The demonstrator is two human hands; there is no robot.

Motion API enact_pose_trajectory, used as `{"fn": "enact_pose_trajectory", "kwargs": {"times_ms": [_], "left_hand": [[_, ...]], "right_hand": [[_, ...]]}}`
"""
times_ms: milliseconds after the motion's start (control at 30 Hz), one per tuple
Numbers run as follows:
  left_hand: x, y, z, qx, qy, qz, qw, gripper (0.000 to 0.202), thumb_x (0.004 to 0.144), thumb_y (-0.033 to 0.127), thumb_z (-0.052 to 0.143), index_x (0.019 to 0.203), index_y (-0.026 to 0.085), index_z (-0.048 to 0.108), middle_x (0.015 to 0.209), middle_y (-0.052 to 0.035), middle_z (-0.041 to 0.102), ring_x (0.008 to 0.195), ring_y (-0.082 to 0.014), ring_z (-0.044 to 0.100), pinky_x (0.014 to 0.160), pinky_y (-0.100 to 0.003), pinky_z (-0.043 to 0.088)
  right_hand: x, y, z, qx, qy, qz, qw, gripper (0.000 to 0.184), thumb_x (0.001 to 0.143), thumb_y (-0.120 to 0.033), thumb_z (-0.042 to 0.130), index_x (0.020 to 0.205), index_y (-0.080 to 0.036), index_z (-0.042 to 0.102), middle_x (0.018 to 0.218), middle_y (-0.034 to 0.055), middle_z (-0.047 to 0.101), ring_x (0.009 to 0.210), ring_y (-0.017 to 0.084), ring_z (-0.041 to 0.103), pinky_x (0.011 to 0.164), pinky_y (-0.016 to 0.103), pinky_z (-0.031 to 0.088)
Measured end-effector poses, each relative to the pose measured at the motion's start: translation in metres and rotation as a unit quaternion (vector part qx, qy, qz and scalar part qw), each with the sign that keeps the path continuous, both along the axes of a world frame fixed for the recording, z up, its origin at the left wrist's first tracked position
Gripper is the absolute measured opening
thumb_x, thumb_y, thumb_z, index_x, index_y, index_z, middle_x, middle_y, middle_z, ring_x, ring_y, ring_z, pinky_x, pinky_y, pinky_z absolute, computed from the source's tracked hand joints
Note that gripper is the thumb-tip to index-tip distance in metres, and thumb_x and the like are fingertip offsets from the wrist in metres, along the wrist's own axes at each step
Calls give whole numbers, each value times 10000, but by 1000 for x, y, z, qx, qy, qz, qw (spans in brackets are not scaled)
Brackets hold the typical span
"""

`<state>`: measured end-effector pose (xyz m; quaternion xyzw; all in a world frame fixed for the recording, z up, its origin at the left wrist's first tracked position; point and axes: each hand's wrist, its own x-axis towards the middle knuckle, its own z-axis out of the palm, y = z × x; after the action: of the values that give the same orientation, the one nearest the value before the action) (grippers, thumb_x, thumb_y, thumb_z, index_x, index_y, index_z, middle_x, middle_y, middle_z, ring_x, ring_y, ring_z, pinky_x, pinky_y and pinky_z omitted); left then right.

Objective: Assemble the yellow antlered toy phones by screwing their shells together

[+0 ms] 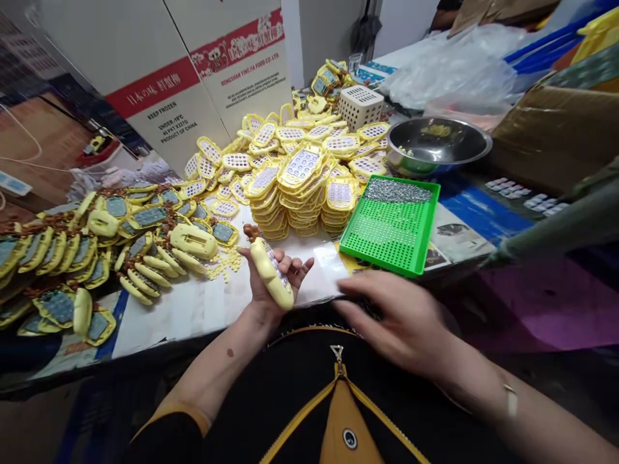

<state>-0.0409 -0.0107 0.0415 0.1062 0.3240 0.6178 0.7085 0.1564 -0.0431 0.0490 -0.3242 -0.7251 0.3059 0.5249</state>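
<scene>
My left hand (261, 296) is closed around a yellow toy phone (271, 274), held tilted above the table's front edge. Its smooth yellow back is towards me, a brown figure tops it, and part of its button side shows against my fingers. My right hand (403, 316), blurred by motion, hovers to the right near the edge. Its thumb and fingers are apart, with nothing visible between them. Beyond the hands rise stacks of yellow button-covered phone faces (302, 166). A green perforated tray (387, 235) holds a heap of small metal pieces (396, 190), perhaps screws.
Many yellow phone halves with brown tops (149, 216) crowd the left side. Small yellow pieces (225, 263) lie scattered beside them. Right of the stacks are a metal bowl (439, 145) and a beige basket (360, 106). Large white cartons (159, 71) stand behind.
</scene>
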Motion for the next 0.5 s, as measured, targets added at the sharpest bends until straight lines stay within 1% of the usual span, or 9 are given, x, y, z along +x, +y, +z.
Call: {"fn": "enact_pose_trajectory", "kwargs": {"times_ms": [33,67,100,167,233,300,367,433,500], "left_hand": [[0,-1,0,10,35,15,999,645,786,796,463,572,191,532,453,38,448,564,-132,569,873,-389,553],[0,-3,-1,21,74,34,996,635,759,795,508,570,190,545,470,29,482,593,-138,585,882,-367,543],[0,-4,-3,33,110,57,992,616,718,791,569,585,189,567,505,21,528,624,-140,598,871,-331,537],[-1,-7,-6,60,170,110,978,557,628,744,701,677,194,627,634,12,630,727,-145,627,820,-259,520],[-2,-10,-10,72,205,139,966,519,571,646,809,817,212,665,790,13,693,830,-148,643,795,-228,505],[-4,-12,-13,66,229,122,963,496,573,519,869,911,214,671,887,3,714,872,-153,651,813,-239,502],[-7,-13,-14,59,250,85,963,456,591,425,883,927,198,675,907,-17,723,852,-164,656,819,-266,507],[-10,-13,-14,60,279,61,957,409,626,403,861,925,186,685,895,-37,724,838,-186,654,811,-292,510],[-13,-12,-11,74,333,49,939,389,662,407,835,956,188,704,937,-58,720,887,-214,648,851,-318,500]], "right_hand": [[-16,5,-1,10,-48,36,998,324,781,-339,749,1080,-225,697,963,104,752,865,259,703,761,390,572],[-31,10,-4,4,-74,68,995,425,786,-387,740,1163,-208,663,1055,133,738,948,283,696,807,417,571],[-46,16,-8,-18,-79,95,992,490,799,-417,720,1226,-196,625,1129,147,717,1014,291,679,853,434,562],[-69,26,-20,-106,-31,122,986,429,860,-426,638,1211,-180,621,1085,126,722,971,257,679,838,408,562],[-82,34,-32,-204,57,142,967,317,901,-416,575,1089,-176,659,944,73,730,860,201,675,777,342,562],[-87,38,-42,-280,153,159,934,304,891,-448,589,1008,-179,669,888,45,726,831,175,666,764,305,556],[-87,40,-50,-324,228,161,904,323,850,-477,651,1014,-199,670,929,38,731,870,168,669,811,301,553],[-85,41,-54,-351,274,147,883,326,813,-479,704,1015,-225,679,948,31,736,885,164,674,847,301,552],[-84,41,-57,-378,306,155,860,334,775,-472,747,1016,-249,689,972,30,741,916,172,681,881,314,553]]}}
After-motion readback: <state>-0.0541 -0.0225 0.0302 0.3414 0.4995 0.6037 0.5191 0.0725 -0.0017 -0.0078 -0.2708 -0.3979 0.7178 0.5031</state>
